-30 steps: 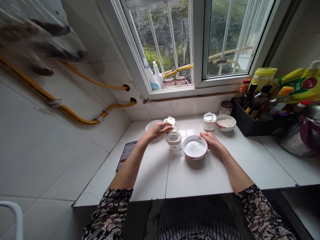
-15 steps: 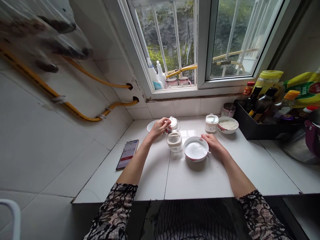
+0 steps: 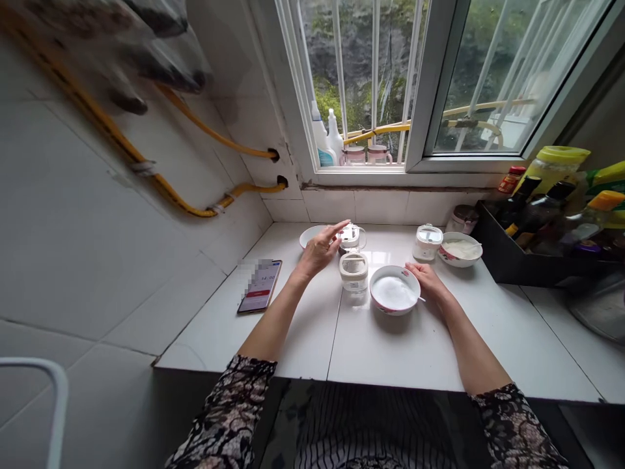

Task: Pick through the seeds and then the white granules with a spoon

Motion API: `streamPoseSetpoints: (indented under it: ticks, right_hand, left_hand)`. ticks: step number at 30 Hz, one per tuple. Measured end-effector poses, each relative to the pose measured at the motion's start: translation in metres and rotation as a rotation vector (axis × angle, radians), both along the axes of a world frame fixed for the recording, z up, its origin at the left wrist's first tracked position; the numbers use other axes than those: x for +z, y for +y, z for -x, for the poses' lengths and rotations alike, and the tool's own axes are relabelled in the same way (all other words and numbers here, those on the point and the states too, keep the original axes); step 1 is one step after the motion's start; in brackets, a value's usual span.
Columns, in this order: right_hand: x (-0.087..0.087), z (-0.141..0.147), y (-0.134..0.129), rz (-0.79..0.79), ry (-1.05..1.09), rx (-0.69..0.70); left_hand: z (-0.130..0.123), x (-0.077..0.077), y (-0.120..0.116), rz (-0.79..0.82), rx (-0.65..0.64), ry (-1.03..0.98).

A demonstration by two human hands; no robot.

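Left hand: fingers loosely parted beside rear handled jar, contact unclear. Right hand: gripping rim of floral bowl, seemingly to steady it. Bowl: upright on table, beside front jar, presumably for easy reach

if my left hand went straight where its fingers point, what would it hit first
Likely the jar behind the front jar; depth is unclear, so your left hand may already touch it or might pass over its lid.
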State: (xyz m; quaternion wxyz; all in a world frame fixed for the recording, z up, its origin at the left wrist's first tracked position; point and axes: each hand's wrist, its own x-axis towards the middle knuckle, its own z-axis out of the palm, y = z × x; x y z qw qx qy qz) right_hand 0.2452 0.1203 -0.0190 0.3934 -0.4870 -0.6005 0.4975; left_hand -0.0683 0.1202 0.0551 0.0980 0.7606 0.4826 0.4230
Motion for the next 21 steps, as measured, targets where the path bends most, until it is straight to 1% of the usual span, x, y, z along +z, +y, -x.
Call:
streamPoseSetpoints:
  ticks: [2, 4, 6, 9, 12, 16, 21]
  right_hand:
    - [0.002, -0.001, 0.0, 0.003, -0.004, -0.005]
    - [0.003, -0.001, 0.0, 0.009, -0.006, -0.008]
    - [0.004, -0.001, -0.001, 0.019, -0.006, -0.01]
    - [0.005, 0.0, -0.003, 0.024, 0.003, -0.017]
    - [0.006, 0.0, -0.003, 0.022, 0.011, -0.014]
    - [0.007, 0.0, -0.002, 0.019, 0.009, 0.003]
    - [0.004, -0.001, 0.0, 0.018, -0.003, -0.006]
  left_hand:
    - [-0.002, 0.005, -0.002, -0.059, 0.044, 0.159]
    - [-0.004, 0.008, -0.003, -0.068, 0.075, 0.24]
    - [-0.006, 0.011, -0.003, -0.054, 0.091, 0.273]
    - [-0.006, 0.011, -0.004, -0.035, 0.094, 0.268]
    - [-0.004, 0.008, -0.006, -0.026, 0.059, 0.207]
    - [0.002, -0.001, -0.006, -0.015, -0.003, 0.056]
    - [0.005, -0.009, -0.007, 0.083, -0.027, -0.184]
